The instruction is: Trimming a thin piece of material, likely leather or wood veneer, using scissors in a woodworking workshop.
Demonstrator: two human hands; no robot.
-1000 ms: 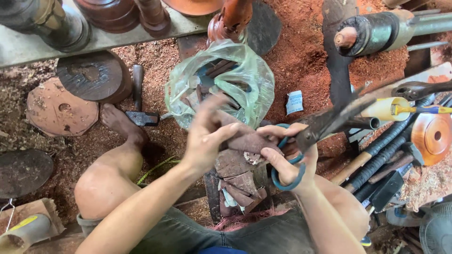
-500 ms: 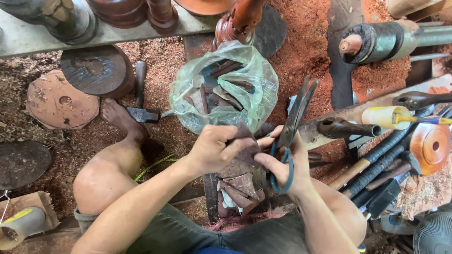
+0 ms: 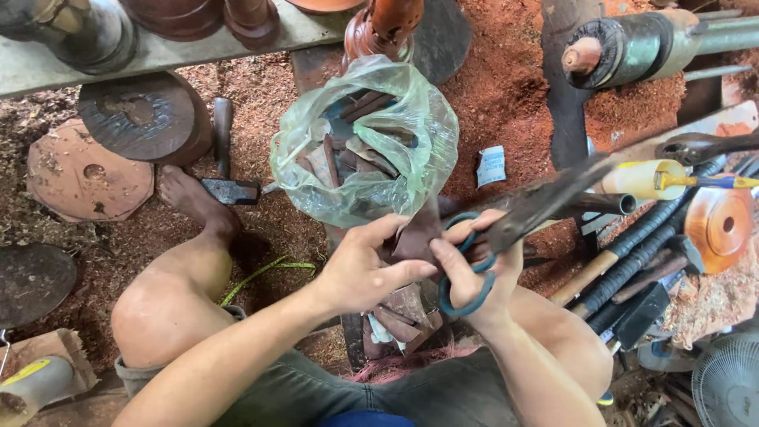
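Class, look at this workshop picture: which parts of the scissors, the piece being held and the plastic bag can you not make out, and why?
Head view only:
- scissors: blades motion-blurred, so whether they are open or closed cannot be told.
- brown piece: mostly hidden by the left hand and right hand; shape unclear.
- plastic bag: crinkled film blurs the strips inside.

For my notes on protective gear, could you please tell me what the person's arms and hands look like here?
Both arms are bare to beyond the picture's lower edge: no sleeves show. The left hand and right hand wear no gloves, and no rings, watch or bands are visible on the fingers or wrists.
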